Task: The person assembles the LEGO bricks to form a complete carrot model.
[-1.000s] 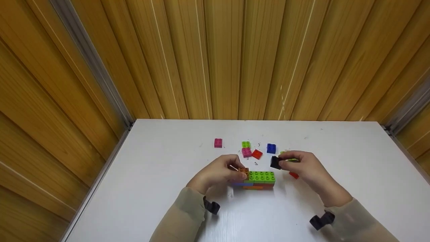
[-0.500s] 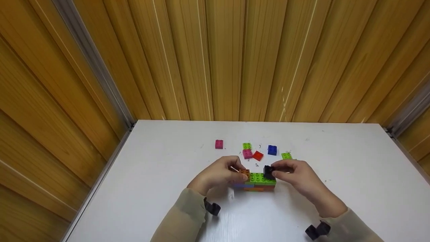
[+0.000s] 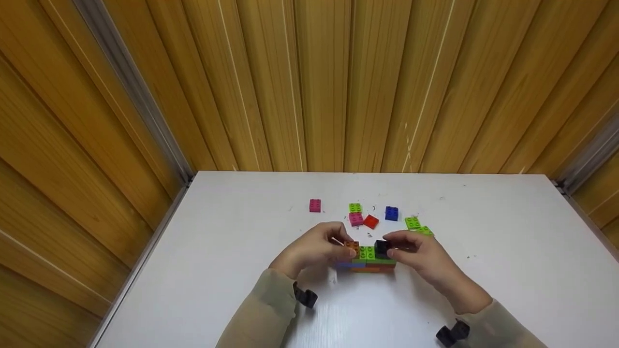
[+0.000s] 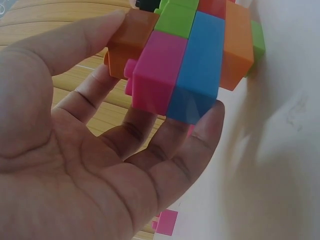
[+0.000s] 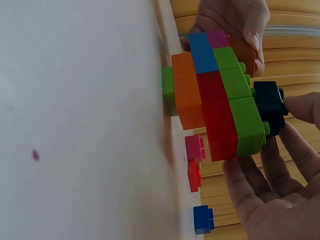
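Observation:
A built-up block of toy bricks [image 3: 370,263] stands on the white table in front of me. In the wrist views it has a small green brick [image 5: 169,90] at the bottom, then an orange brick [image 5: 186,90], then a layer with a blue brick [image 4: 197,65] and a red brick [image 5: 217,117]. Above them run a pink brick [image 4: 157,70] and green bricks [image 5: 247,127]. My left hand [image 3: 312,249] grips the left end, thumb on the brown brick [image 4: 132,37] on top. My right hand [image 3: 425,253] pinches a black brick [image 5: 269,105] against the studs near the right end.
Loose bricks lie behind the hands: a pink one [image 3: 315,205] at left, another pink one [image 3: 356,219] touching a green one [image 3: 355,207], a flat red piece [image 3: 371,222], a dark blue one [image 3: 391,213] and green ones [image 3: 412,223] at right. A wood-patterned wall [image 3: 321,87] rises behind the table.
My right hand has carried the black brick leftward and down onto the green row, uncovering the green bricks at right. My left hand has kept its hold on the block.

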A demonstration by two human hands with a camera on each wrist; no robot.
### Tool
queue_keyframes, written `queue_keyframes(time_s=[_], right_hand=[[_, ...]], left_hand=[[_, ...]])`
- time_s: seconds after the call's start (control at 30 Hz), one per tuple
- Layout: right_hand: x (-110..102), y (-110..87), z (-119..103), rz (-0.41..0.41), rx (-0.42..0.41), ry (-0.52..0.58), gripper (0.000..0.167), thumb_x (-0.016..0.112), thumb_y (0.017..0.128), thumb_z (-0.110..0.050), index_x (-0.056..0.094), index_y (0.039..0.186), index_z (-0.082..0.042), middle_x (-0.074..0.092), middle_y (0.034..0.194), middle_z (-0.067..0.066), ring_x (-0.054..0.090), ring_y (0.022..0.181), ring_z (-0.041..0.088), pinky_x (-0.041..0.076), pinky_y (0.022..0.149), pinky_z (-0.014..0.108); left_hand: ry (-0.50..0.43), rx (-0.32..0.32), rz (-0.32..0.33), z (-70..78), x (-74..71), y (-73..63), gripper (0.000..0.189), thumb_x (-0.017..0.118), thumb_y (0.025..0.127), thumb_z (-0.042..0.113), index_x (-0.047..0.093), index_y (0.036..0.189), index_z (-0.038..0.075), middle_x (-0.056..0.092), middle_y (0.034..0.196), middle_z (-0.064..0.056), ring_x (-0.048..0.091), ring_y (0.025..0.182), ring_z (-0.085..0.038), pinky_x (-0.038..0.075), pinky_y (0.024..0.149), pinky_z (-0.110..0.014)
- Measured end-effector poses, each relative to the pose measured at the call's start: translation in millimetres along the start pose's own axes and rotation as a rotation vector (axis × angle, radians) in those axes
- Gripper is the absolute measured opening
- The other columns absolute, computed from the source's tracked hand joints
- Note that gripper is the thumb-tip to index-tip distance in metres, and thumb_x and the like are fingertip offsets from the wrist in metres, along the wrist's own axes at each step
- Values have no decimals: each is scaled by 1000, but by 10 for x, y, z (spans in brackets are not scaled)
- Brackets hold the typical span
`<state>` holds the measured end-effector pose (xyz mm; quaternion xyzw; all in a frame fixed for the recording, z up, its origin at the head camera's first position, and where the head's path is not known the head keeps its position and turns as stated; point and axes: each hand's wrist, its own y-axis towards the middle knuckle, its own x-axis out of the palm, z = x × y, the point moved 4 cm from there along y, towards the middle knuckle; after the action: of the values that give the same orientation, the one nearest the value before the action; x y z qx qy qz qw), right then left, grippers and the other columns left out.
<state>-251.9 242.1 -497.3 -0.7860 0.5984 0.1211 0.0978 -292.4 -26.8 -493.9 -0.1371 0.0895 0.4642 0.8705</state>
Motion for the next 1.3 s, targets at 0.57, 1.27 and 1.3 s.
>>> queue_keyframes(time_s=[0.57, 1.27, 1.3], right_hand=[[220, -30, 95, 104, 81, 55, 41, 83, 105, -19, 69, 141, -4, 64, 152, 18, 66, 142, 33, 59, 99, 17], [212, 4, 116, 111, 78, 36, 39, 86, 102, -18, 72, 137, -5, 71, 146, 16, 68, 138, 31, 57, 101, 19], [213, 5, 120, 113, 75, 39, 39, 86, 102, -17, 73, 136, -4, 71, 145, 16, 69, 138, 31, 57, 101, 19]], left_hand=[[20, -2, 0, 5, -2, 28, 14, 89, 97, 23, 77, 102, 18, 82, 117, 5, 71, 113, -21, 56, 100, -36], [26, -8, 7, -26, -10, 13, 12, 88, 97, 23, 78, 103, 21, 80, 117, 6, 69, 114, -21, 55, 101, -39], [25, -10, 8, -28, -8, 13, 12, 88, 97, 23, 78, 103, 21, 81, 116, 5, 69, 114, -21, 55, 101, -40]])
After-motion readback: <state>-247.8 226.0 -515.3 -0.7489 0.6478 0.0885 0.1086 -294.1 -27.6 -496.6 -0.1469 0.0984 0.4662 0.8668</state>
